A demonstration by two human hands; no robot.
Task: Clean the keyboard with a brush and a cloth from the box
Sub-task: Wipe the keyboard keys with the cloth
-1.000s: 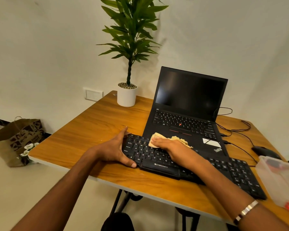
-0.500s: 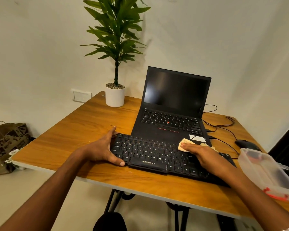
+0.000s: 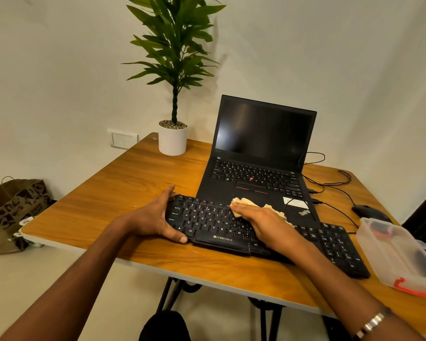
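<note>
Keyboard [image 3: 256, 230] serves as our landmark: it lies across the near half of the table [image 3: 108, 198], its far edge against the laptop [image 3: 261, 168]. Our left hand [image 3: 155, 220] clamps its left end, thumb along the front edge and fingers at the back, probably so wiping cannot shift it. Our right hand [image 3: 263, 220] presses the cloth [image 3: 246, 204] flat onto its upper middle rows, fingers extended. Right of the keyboard sits the box [image 3: 399, 252], partly cut off; we cannot make out a brush inside.
</note>
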